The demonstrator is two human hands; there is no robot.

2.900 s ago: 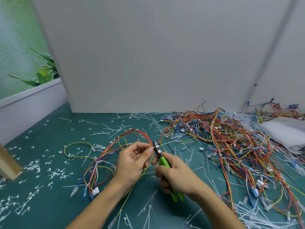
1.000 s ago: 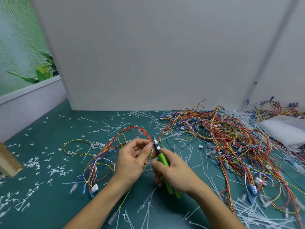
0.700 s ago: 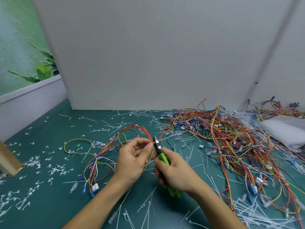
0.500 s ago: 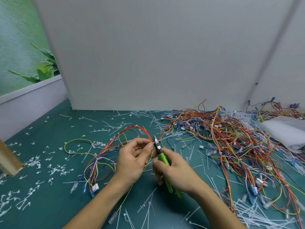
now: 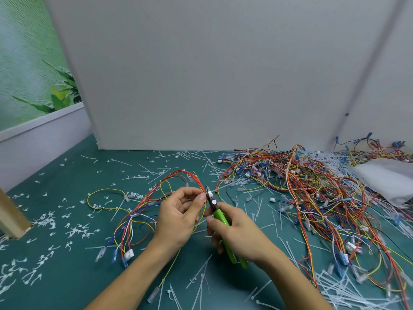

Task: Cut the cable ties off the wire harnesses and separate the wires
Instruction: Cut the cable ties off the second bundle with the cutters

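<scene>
Harness [image 5: 181,172] lies looped on desk [image 5: 67,287], left hand [image 5: 178,215] pinching its wires; right hand [image 5: 239,236] wrapped round green cutters [image 5: 220,217], tip just beside that pinch. Risk: blades nick insulation or a fingertip rather than the tie, which I can't make out.

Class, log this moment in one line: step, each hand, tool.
step: tie cutting | left hand: pinches wire harness | right hand: grips green cutters | tool: tips beside left fingertips
</scene>
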